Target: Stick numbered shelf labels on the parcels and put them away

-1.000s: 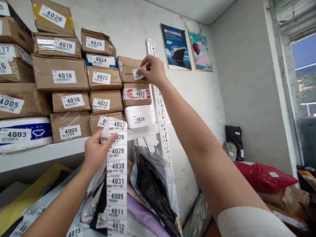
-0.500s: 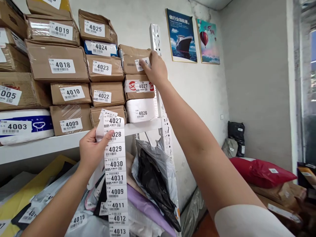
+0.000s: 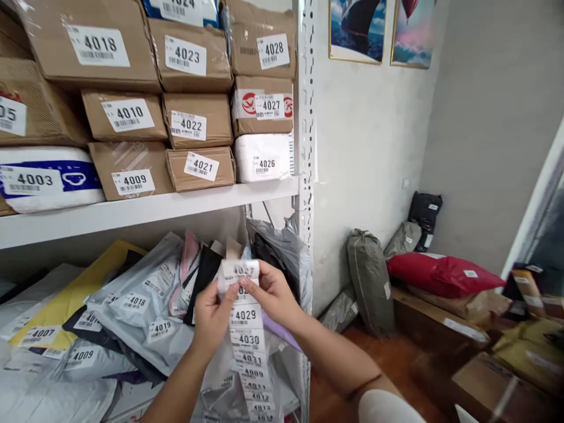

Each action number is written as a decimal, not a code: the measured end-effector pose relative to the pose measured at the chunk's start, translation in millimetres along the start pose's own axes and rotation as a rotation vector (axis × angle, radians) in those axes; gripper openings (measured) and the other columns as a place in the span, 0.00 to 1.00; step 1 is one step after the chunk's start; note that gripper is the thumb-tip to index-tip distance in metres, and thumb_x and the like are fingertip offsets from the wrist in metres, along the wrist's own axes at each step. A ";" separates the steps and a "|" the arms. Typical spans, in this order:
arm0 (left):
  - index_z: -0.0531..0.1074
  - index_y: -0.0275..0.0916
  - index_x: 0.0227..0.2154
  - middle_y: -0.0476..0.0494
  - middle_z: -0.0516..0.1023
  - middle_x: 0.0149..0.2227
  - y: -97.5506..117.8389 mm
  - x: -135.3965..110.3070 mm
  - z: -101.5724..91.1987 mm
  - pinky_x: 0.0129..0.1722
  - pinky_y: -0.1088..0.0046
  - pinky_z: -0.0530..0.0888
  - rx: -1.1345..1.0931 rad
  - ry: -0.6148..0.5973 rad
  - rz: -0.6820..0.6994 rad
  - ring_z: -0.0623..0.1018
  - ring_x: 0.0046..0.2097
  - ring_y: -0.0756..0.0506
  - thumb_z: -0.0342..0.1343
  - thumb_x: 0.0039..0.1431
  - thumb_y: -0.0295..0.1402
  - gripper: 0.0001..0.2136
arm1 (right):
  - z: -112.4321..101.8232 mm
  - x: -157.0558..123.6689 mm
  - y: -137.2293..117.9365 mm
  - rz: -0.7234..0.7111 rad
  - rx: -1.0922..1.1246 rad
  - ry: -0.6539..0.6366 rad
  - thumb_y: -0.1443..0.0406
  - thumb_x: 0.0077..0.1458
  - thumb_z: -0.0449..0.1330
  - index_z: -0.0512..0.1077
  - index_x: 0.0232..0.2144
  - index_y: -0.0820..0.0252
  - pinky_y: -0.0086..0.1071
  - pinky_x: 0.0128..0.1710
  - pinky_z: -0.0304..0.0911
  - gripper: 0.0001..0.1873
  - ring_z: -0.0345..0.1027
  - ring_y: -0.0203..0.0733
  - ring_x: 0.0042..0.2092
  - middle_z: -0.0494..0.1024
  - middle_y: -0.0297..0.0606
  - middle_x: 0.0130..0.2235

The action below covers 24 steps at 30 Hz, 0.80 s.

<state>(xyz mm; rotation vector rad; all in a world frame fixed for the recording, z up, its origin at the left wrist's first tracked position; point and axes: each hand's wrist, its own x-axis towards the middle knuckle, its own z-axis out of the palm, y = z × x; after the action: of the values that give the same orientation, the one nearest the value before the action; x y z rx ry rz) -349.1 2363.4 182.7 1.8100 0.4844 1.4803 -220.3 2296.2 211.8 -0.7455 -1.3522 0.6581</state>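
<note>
On the far left of the white shelf (image 3: 145, 210) lies a white and blue parcel (image 3: 44, 179) with a sticker reading 4003. Beside it the brown cartons are stacked in columns: 4018 (image 3: 94, 44) on top, 4010 (image 3: 126, 114) under it, 4009 (image 3: 132, 176) at the bottom. The next column reads 4023 (image 3: 189, 56), 4022 (image 3: 198, 120) and 4021 (image 3: 200, 167), the last sticker sitting tilted. Hard against the perforated white upright (image 3: 304, 117) stand carton 4028 (image 3: 259, 41), a box with red logos marked 4027 (image 3: 262, 106), and a white parcel marked 4026 (image 3: 264, 158).

Below the shelf, soft mailer bags are heaped, grey, yellow and black, with stickers 4007 (image 3: 37, 335), 4009 (image 3: 83, 355), 4018 (image 3: 134, 302) and 4019 (image 3: 161, 328).

In front of that heap my left hand (image 3: 214, 314) pinches the left edge of the label strip (image 3: 247, 335), thumb on its face. The strip hangs down between my hands; I read 4029, 4030, 4031, 4009 downward, the lower ones blurred. Its top label curls over and looks like 4027. My right hand (image 3: 273, 296) grips the strip's upper right edge, fingers closed on the curled top.

Right of the upright, two framed pictures (image 3: 383, 29) hang on the wall, and on the floor lie a grey-green sack (image 3: 370, 282), a black bag (image 3: 423, 208) and a red parcel (image 3: 440, 273).
</note>
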 end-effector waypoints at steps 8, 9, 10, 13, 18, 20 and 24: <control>0.78 0.45 0.38 0.40 0.75 0.40 -64.9 -63.2 -5.2 0.47 0.59 0.72 0.386 -0.410 0.025 0.75 0.46 0.39 0.44 0.68 0.39 0.16 | -35.5 -92.8 108.4 0.309 0.167 0.416 0.51 0.47 0.67 0.77 0.30 0.55 0.28 0.26 0.60 0.15 0.65 0.35 0.25 0.76 0.32 0.26; 0.77 0.45 0.40 0.40 0.74 0.42 -74.9 -65.1 -13.6 0.47 0.58 0.72 0.434 -0.311 0.041 0.74 0.47 0.38 0.46 0.67 0.38 0.14 | -40.5 -103.5 113.0 0.344 0.175 0.476 0.51 0.46 0.67 0.77 0.30 0.55 0.28 0.25 0.59 0.15 0.64 0.35 0.24 0.76 0.32 0.25; 0.76 0.44 0.43 0.39 0.73 0.43 -84.6 -65.8 -23.4 0.49 0.58 0.71 0.485 -0.184 0.068 0.73 0.49 0.38 0.48 0.66 0.38 0.12 | -45.5 -112.7 115.3 0.375 0.178 0.529 0.50 0.46 0.67 0.77 0.30 0.55 0.28 0.25 0.58 0.16 0.64 0.36 0.23 0.75 0.32 0.24; 0.72 0.42 0.45 0.37 0.70 0.46 -107.3 -66.2 -54.1 0.52 0.55 0.68 0.636 0.191 0.116 0.71 0.51 0.36 0.53 0.63 0.38 0.11 | -57.0 -129.6 113.9 0.420 0.184 0.646 0.50 0.44 0.68 0.77 0.30 0.56 0.29 0.24 0.59 0.17 0.64 0.38 0.24 0.75 0.33 0.24; 0.72 0.41 0.43 0.37 0.70 0.43 -110.4 -62.8 -64.1 0.51 0.56 0.68 0.758 0.285 0.149 0.71 0.50 0.37 0.52 0.64 0.36 0.09 | -48.0 -135.7 112.1 0.467 0.237 0.647 0.53 0.46 0.68 0.76 0.30 0.55 0.29 0.24 0.59 0.14 0.64 0.37 0.24 0.75 0.32 0.24; 0.73 0.41 0.45 0.36 0.72 0.46 -104.4 -47.8 -50.4 0.53 0.56 0.67 0.818 0.113 0.208 0.71 0.51 0.37 0.50 0.64 0.33 0.10 | -37.2 -136.5 114.0 0.488 0.269 0.619 0.54 0.47 0.68 0.76 0.29 0.55 0.28 0.24 0.58 0.12 0.63 0.36 0.23 0.74 0.31 0.23; 0.75 0.37 0.45 0.35 0.72 0.52 -98.6 13.3 -20.8 0.53 0.55 0.65 0.882 -0.311 0.220 0.68 0.54 0.34 0.46 0.61 0.25 0.15 | -23.2 -141.8 113.9 0.496 0.288 0.598 0.55 0.48 0.67 0.76 0.28 0.54 0.28 0.25 0.59 0.11 0.64 0.36 0.24 0.74 0.31 0.23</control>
<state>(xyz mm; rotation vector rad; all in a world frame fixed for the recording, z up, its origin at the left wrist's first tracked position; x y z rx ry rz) -349.7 2443.7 120.4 2.7971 0.8898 1.1493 -212.3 2252.2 33.9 -0.9536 -0.5100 0.9047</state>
